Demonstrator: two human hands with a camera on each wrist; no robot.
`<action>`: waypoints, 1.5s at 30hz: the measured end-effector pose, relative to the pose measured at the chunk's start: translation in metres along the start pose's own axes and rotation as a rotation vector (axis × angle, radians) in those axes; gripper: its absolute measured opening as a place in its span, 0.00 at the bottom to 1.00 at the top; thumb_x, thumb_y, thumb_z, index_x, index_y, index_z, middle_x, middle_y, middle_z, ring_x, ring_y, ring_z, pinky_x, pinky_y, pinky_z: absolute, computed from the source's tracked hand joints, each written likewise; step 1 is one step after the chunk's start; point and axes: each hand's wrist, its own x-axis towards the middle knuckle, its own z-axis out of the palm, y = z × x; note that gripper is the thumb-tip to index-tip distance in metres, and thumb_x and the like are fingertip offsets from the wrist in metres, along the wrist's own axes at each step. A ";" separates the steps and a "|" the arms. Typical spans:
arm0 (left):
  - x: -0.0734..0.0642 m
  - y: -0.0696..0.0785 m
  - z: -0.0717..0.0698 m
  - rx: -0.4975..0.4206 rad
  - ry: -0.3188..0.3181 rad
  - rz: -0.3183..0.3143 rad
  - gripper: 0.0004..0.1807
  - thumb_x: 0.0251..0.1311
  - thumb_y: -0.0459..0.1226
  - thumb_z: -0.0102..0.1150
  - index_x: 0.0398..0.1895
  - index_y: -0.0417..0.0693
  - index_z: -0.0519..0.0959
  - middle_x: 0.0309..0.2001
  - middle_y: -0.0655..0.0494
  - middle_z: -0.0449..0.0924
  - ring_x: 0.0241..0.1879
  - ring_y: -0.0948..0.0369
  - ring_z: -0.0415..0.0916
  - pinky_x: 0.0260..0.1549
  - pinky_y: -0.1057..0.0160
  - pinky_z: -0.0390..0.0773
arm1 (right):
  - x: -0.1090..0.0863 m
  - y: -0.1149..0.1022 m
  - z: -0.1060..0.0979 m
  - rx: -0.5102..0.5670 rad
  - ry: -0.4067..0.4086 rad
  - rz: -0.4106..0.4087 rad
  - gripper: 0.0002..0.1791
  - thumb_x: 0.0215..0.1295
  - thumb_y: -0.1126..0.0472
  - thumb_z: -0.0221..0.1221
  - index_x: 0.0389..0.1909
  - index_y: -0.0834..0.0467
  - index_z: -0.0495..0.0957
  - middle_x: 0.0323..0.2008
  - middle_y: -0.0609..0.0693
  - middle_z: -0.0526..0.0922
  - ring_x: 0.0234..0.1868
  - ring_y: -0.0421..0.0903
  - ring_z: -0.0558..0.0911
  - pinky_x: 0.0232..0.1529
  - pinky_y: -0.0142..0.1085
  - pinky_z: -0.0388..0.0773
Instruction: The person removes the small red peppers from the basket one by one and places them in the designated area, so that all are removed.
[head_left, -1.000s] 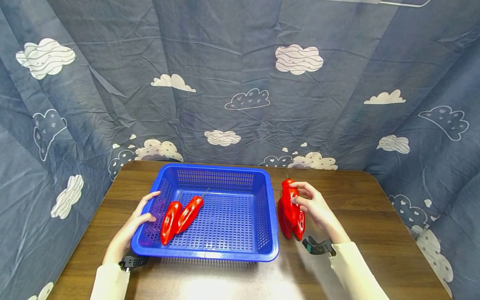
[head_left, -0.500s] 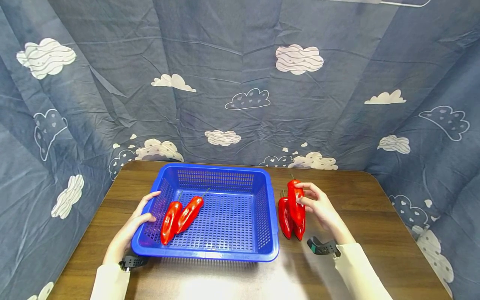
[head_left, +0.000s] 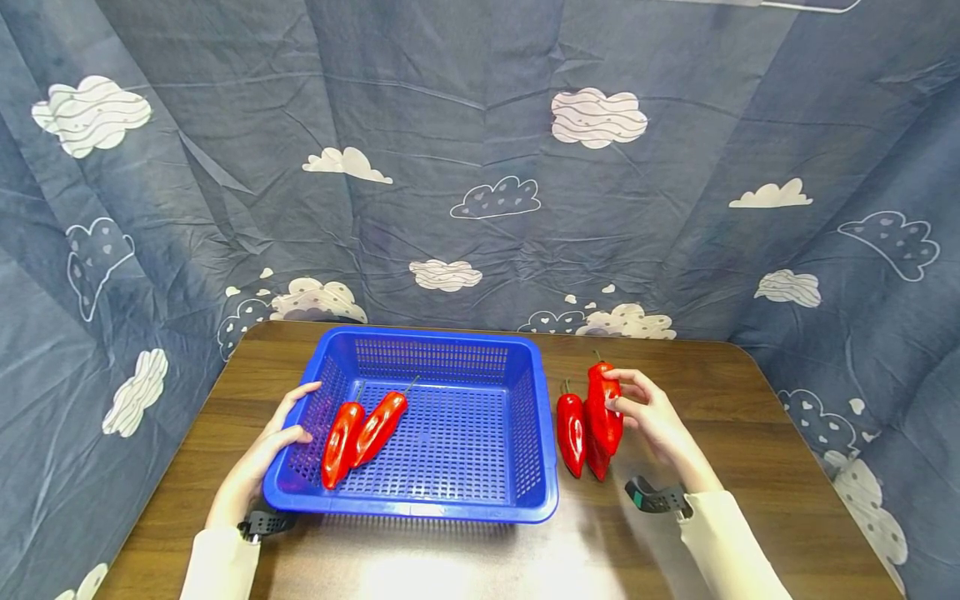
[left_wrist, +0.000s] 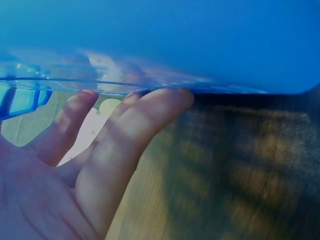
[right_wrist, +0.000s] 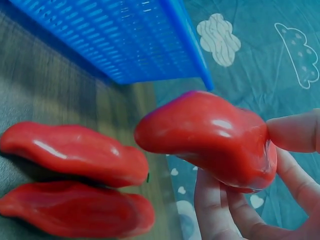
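Note:
In the head view my right hand [head_left: 654, 421] pinches a glossy red pepper [head_left: 603, 412] with a green stem, thumb on one side and fingers on the other. The right wrist view shows this pepper lifted above the table. Below it lie two more red peppers side by side, one on the left [head_left: 571, 437] and one partly hidden [head_left: 597, 465]. My left hand [head_left: 261, 450] holds the left rim of a blue plastic basket [head_left: 420, 509], its fingertips over the edge. Inside, at the basket's left, two red peppers [head_left: 381, 427] lie against each other.
The basket stands on a brown wooden table [head_left: 720, 433], its right wall close to the loose peppers. A dark blue cloth [head_left: 420, 217] with white clouds hangs behind the table and at both sides. Black bands [head_left: 656, 497] are on the wrists.
My right hand has moved right with the pinched pepper, away from the basket, uncovering the two peppers on the table. The left hand and the basket have stayed in place.

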 end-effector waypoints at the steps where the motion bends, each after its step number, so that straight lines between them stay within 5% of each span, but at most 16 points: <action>1: 0.000 0.000 0.000 0.002 0.001 0.000 0.39 0.52 0.25 0.37 0.68 0.59 0.45 0.61 0.38 0.46 0.53 0.45 0.57 0.42 0.51 0.70 | 0.000 0.001 -0.001 -0.005 -0.001 -0.002 0.22 0.58 0.72 0.49 0.55 0.68 0.61 0.44 0.61 0.68 0.37 0.43 0.76 0.35 0.38 0.76; 35: 0.001 0.000 0.000 0.037 0.019 0.004 0.38 0.52 0.26 0.38 0.68 0.59 0.46 0.62 0.41 0.46 0.54 0.46 0.56 0.44 0.53 0.69 | -0.007 0.036 -0.024 -0.051 0.081 0.089 0.23 0.59 0.70 0.49 0.56 0.69 0.59 0.48 0.66 0.64 0.36 0.41 0.75 0.34 0.37 0.76; 45: 0.000 0.001 0.000 0.016 0.030 -0.022 0.38 0.52 0.27 0.39 0.68 0.60 0.47 0.62 0.41 0.45 0.54 0.44 0.55 0.43 0.52 0.69 | 0.001 0.078 -0.042 -0.015 0.071 0.048 0.19 0.55 0.66 0.54 0.50 0.57 0.69 0.40 0.50 0.71 0.35 0.40 0.76 0.31 0.40 0.77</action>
